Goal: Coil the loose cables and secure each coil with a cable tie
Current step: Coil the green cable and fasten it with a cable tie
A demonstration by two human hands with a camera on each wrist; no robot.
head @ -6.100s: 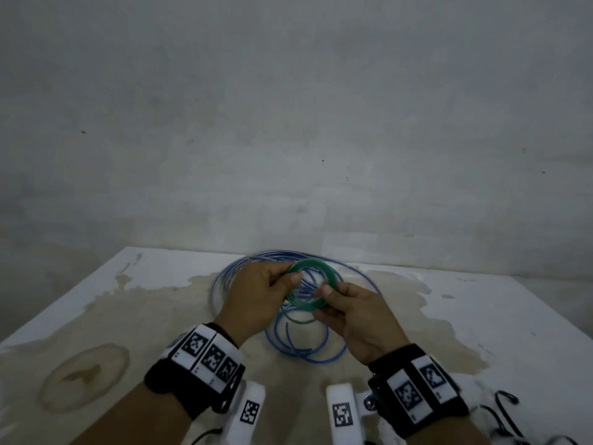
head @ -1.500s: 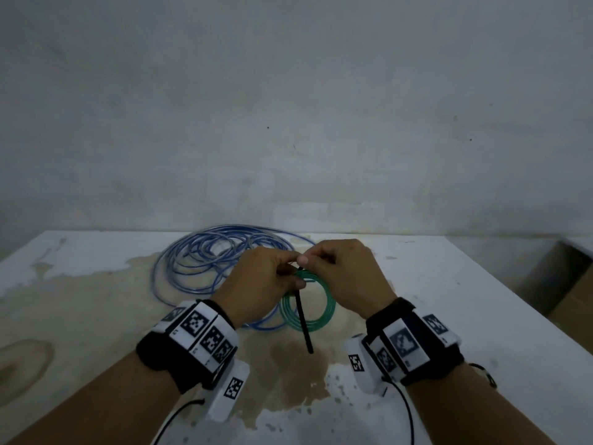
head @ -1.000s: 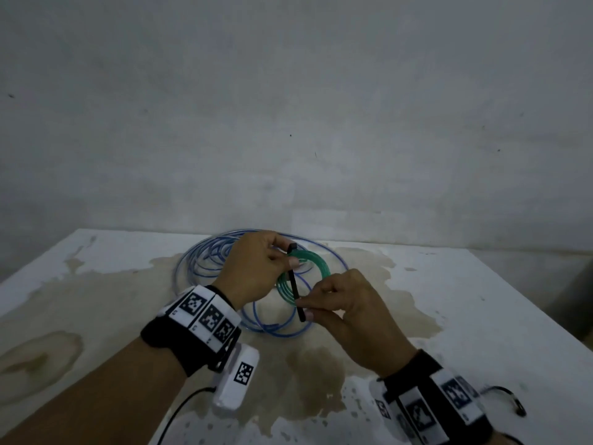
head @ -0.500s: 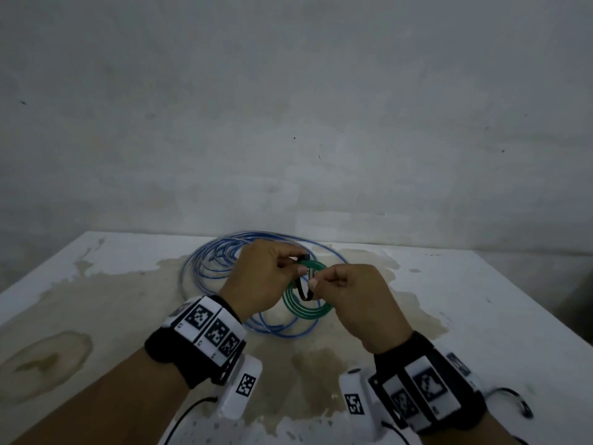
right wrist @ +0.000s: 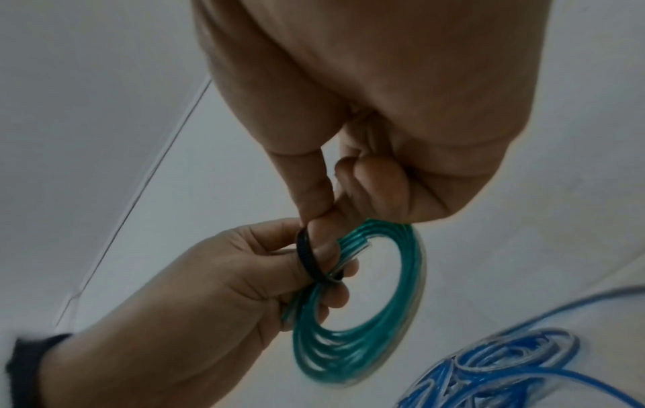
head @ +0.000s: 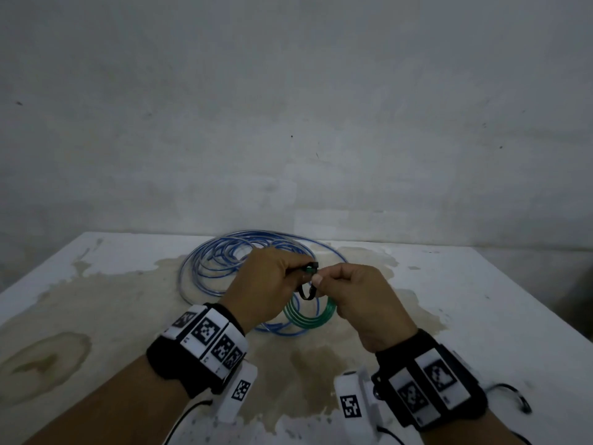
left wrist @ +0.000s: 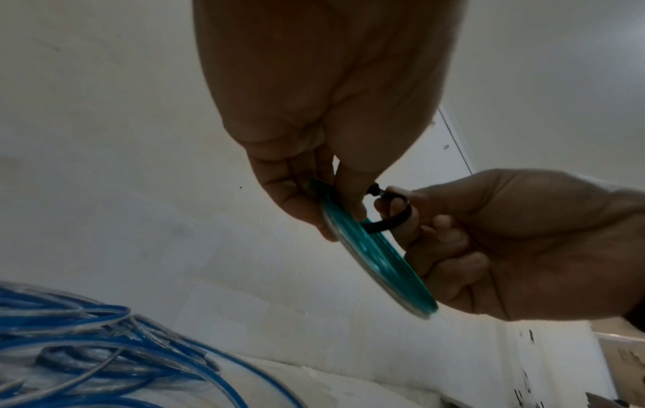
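Closest to the camera, both hands are up off the tabletop (head: 481, 316), knuckles nearly touching. The left hand (head: 266, 290) is pinching the top of the green cable coil (head: 308, 319), with the rest of the coil hanging below and between the two hands. The right hand (head: 356, 297) has thumb and forefinger pinched on the black cable tie (right wrist: 307, 256), which loops around the coil's strands right where the left fingers (left wrist: 293, 198) hold it. Behind the hands, the blue cable (head: 224, 261) lies in loose loops on the stained tabletop, near the wall (head: 288, 123).
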